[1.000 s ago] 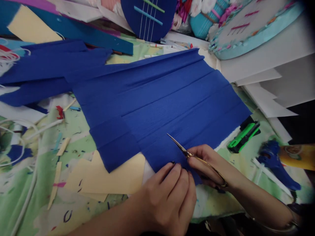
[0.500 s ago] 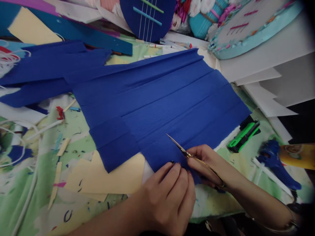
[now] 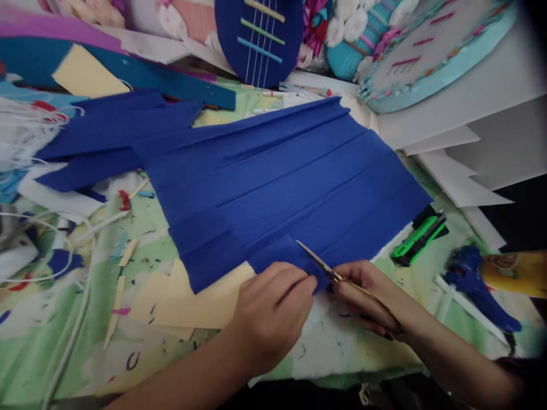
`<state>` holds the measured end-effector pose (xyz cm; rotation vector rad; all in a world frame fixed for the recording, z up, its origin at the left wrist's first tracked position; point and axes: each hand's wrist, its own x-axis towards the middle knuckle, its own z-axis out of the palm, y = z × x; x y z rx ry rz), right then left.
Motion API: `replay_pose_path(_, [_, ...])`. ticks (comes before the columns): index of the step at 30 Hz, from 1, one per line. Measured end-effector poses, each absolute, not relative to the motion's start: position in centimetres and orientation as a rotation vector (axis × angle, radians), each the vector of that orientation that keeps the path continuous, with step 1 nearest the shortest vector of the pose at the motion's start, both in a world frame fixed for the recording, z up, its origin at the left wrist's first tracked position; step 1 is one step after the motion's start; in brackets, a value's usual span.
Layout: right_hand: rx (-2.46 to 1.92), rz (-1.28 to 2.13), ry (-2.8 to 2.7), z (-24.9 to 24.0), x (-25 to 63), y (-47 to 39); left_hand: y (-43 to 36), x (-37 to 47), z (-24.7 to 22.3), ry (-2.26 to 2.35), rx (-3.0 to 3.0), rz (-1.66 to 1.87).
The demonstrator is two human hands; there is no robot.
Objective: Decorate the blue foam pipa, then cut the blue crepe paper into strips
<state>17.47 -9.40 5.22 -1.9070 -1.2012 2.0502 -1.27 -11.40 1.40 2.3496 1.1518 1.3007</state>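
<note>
A large sheet of dark blue creased paper (image 3: 265,176) lies across the middle of the table. At its near edge my left hand (image 3: 276,313) is closed, its fingers pinching the blue paper. My right hand (image 3: 371,296) is wrapped round gold-handled scissors (image 3: 318,259); their blades look closed and point up and left over the sheet. The right fingertips are beside the paper's near edge, and whether they touch it is unclear. Cream card pieces (image 3: 213,302) lie left of my left hand, partly under the blue sheet.
A green cutter (image 3: 419,239) and a blue glue gun (image 3: 482,290) lie at the right. White cable (image 3: 81,307) runs down the left over the patterned tablecloth (image 3: 162,370), among scraps. Decorated guitar-like shapes (image 3: 260,40) and white boards (image 3: 461,108) stand at the back.
My left hand has moved up and left, and the near edge of the blue paper is folded up. The scissors have shifted slightly right and down. The whole view has shifted a little.
</note>
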Motion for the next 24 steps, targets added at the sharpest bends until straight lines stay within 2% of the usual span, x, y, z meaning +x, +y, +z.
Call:
replay_pose_path(4, [-1.837, 1.808, -1.438, 5.4, 19.4, -11.1, -8.4, -2.7, 4.2, 1.382, 1.975, 1.331])
replay_pose_path(7, [-1.817, 1.423, -1.815, 4.9, 20.6, -12.1, -5.4, -4.6, 5.2, 1.523, 1.875, 1.162])
replay_pose_path(10, [-1.822, 1.2, -2.104, 4.0, 21.0, -12.9, -2.6, -6.5, 4.7, 1.643, 1.879, 1.042])
replay_pose_path(17, [-1.851, 1.068, -2.237, 3.1, 20.5, -13.8, 1.2, -9.0, 2.9, 1.731, 2.08, 0.755])
replay_pose_path(24, [-1.853, 0.94, -2.283, 2.6, 20.4, -14.3, 2.2, -9.8, 1.8, 1.68, 2.131, 0.687])
